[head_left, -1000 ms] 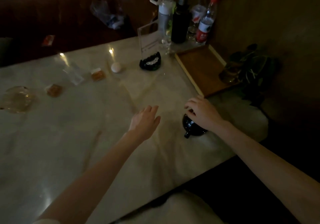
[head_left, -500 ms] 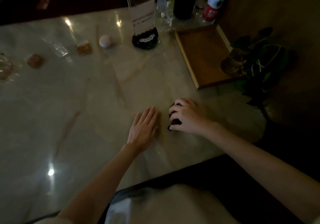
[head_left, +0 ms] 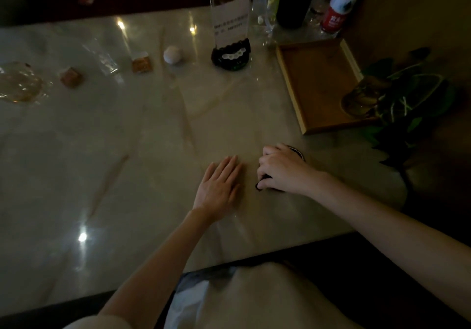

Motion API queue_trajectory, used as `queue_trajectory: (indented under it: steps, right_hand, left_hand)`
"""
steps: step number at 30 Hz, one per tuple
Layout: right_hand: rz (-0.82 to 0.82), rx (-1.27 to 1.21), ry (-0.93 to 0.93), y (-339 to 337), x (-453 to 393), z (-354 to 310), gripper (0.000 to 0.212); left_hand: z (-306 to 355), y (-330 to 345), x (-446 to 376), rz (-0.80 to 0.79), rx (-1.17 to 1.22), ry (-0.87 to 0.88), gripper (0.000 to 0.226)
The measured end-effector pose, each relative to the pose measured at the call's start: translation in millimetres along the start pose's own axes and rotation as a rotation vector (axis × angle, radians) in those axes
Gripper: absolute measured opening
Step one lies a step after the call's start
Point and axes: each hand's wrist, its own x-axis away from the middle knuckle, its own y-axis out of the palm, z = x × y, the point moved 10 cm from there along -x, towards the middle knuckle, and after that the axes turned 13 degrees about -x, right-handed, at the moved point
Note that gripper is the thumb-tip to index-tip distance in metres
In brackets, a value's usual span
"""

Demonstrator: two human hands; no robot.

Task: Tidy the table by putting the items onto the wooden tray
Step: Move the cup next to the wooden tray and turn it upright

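My right hand (head_left: 281, 169) is curled over a small black teapot (head_left: 298, 151) on the marble table (head_left: 127, 163), covering most of it; only its dark rim and a tip by my thumb show. My left hand (head_left: 220, 183) lies flat on the table just left of it, fingers straight. The wooden tray (head_left: 318, 84) sits at the far right with bare wood showing. Farther back lie a white ball (head_left: 172, 54), two brown wrapped sweets (head_left: 142, 63) (head_left: 72, 77) and a black ashtray (head_left: 231, 57).
A clear sign holder (head_left: 230, 14) stands behind the ashtray, with several bottles (head_left: 336, 10) in the back right corner. A glass dish (head_left: 19, 84) sits at the far left. A potted plant (head_left: 402, 94) in a glass vase overlaps the tray's right edge. The table's front edge is near my body.
The view tilted down and closer. My left hand settled flat on the table. My right hand keeps its hold over the teapot, which has turned under it.
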Motion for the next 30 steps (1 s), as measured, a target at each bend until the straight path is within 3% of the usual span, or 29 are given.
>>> queue_trajectory:
  steps: [9, 14, 19, 26, 30]
  right_hand:
    - [0.048, -0.209, 0.157, -35, 24, 27, 0.020]
    - [0.100, -0.641, 0.235, -46, 49, 61, 0.006]
    - [0.313, -1.062, 0.308, -55, 84, 106, 0.009]
    - [0.601, -1.684, 0.434, -5, 122, 150, 0.016]
    - [0.765, -1.907, 0.463, 13, 137, 159, 0.018]
  left_hand:
    - [1, 0, -2, 0.022, 0.020, 0.010, 0.050]
    - [11, -12, -16, 0.055, 0.115, -0.030, 0.062]
    - [43, -20, -39, 0.058, 0.147, 0.027, 0.063]
    - [68, -15, -59, 0.052, 0.140, 0.067, 0.056]
    - [66, -9, -60, 0.054, 0.111, 0.088, 0.056]
